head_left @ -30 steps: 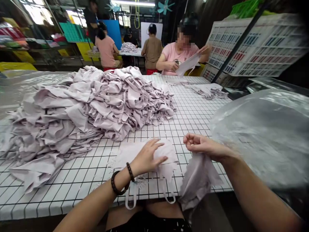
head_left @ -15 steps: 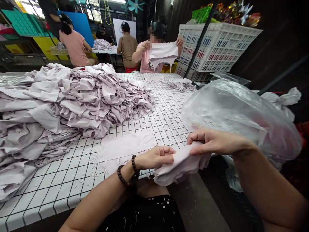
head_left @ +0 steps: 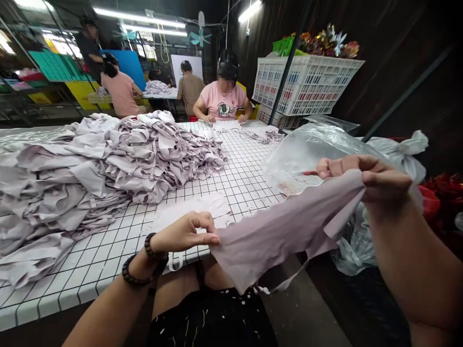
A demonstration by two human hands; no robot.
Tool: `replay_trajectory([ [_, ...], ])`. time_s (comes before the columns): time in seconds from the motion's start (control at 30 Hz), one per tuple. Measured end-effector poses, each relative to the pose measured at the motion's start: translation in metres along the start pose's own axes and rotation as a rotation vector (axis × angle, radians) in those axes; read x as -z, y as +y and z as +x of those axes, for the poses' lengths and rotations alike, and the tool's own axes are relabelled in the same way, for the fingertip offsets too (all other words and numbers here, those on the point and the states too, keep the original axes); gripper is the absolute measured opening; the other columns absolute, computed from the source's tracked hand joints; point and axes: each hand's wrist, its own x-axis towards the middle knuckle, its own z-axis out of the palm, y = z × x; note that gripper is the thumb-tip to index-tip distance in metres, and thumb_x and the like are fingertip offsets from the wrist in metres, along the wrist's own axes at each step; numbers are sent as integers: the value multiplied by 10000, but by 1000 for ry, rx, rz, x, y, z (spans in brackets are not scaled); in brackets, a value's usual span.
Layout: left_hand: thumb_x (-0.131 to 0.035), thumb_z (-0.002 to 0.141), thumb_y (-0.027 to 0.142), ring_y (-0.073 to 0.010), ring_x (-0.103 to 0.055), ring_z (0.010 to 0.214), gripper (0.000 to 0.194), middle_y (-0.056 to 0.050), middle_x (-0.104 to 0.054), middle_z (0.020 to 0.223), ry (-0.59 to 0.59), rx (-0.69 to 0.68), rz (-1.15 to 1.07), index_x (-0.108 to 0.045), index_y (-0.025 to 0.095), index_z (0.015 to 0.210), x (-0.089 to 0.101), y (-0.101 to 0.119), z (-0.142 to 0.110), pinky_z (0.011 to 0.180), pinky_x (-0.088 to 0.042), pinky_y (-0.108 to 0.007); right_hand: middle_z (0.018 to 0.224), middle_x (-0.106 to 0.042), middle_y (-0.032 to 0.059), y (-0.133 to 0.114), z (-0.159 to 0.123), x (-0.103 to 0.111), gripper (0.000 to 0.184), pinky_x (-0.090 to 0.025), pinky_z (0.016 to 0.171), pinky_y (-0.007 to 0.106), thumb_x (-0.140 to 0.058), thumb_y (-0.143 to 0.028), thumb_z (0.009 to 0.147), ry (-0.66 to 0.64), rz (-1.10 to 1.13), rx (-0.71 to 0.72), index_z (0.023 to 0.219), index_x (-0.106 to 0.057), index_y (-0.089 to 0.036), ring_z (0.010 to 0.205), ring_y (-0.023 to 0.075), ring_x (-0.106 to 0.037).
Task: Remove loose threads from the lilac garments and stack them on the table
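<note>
Since a moment ago we have drawn the cloth piece (head_left: 282, 236) out taut and lifted our right hand (head_left: 365, 176). Around us, a dim workroom; our gridded bench (head_left: 249, 178) bears a heap of cloth (head_left: 108, 164). Left hand (head_left: 186, 233) and right each grip pinching the piece's ends, off the bench edge

Both forearms are bare, with no sleeves in view; the left hand (head_left: 186, 233) carries two bracelets of dark round beads at the wrist (head_left: 144, 262) — one close to the palm, one a little further up the arm; the right hand (head_left: 365, 176) wears nothing; the lap below is covered in black cloth (head_left: 213, 320) flecked with small pale snippets.
</note>
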Motion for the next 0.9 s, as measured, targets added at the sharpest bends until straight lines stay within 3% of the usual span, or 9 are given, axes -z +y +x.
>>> replay_trajectory([
  [0.07,-610,831,386,-131,-510,726,274,-29,-557,739,144,-12,159,-655,154,693,9,10,-13,687,-443,-237,560,-511,21,-2,-1,5,473,-376,863,431,-728,-608,562,-53,-99,-22,458,-533,-190,805,218,-537],
  [0.13,-565,864,373,-129,-508,732,272,-21,-548,742,209,-3,205,-626,152,717,17,20,-26,701,-441,-237,635,-566,42,-4,-1,9,414,-392,848,408,-680,-566,674,-215,-215,-73,538,-605,-183,831,219,-547],
  [0.2,-524,889,358,-123,-516,722,255,-20,-552,754,231,22,166,-601,147,770,23,27,-37,681,-445,-228,706,-600,49,-4,0,7,336,-426,776,357,-643,-493,759,-340,-334,-132,642,-650,-178,786,192,-549],
  [0.3,-513,891,346,-118,-520,717,238,-29,-552,789,278,40,157,-572,144,780,32,38,-52,645,-446,-211,722,-621,47,-4,4,-5,273,-439,662,284,-630,-446,797,-382,-488,-151,727,-672,-185,705,164,-548],
  [0.43,-597,833,339,-133,-547,730,227,-42,-578,793,262,48,362,-595,159,695,38,51,-73,670,-458,-223,914,-687,65,-1,5,-26,240,-475,735,291,-595,-411,840,-470,-696,-82,956,-700,-230,830,208,-611],
  [0.53,-632,802,341,-137,-562,719,189,-41,-595,797,283,91,570,-646,188,691,36,58,-93,661,-462,-220,1018,-692,62,7,-2,-39,255,-487,791,317,-545,-353,875,-426,-799,54,1066,-686,-259,903,235,-626],
  [0.67,-591,811,317,-131,-570,725,175,-46,-593,842,425,107,733,-664,211,693,25,58,-112,626,-457,-201,989,-697,47,21,-12,-59,254,-484,785,328,-474,-259,898,-303,-899,184,1008,-703,-264,881,225,-635],
  [0.8,-594,791,313,-143,-605,736,199,-63,-640,938,488,169,695,-672,210,640,21,51,-119,626,-474,-216,925,-666,72,32,-10,-78,281,-469,713,339,-431,-276,912,-331,-943,187,908,-707,-225,810,224,-615],
  [0.9,-600,774,298,-146,-617,701,202,-54,-675,878,466,268,630,-647,197,605,24,48,-119,610,-476,-218,837,-622,76,39,-4,-87,288,-439,646,337,-425,-305,911,-368,-961,139,821,-683,-214,703,203,-579],
])
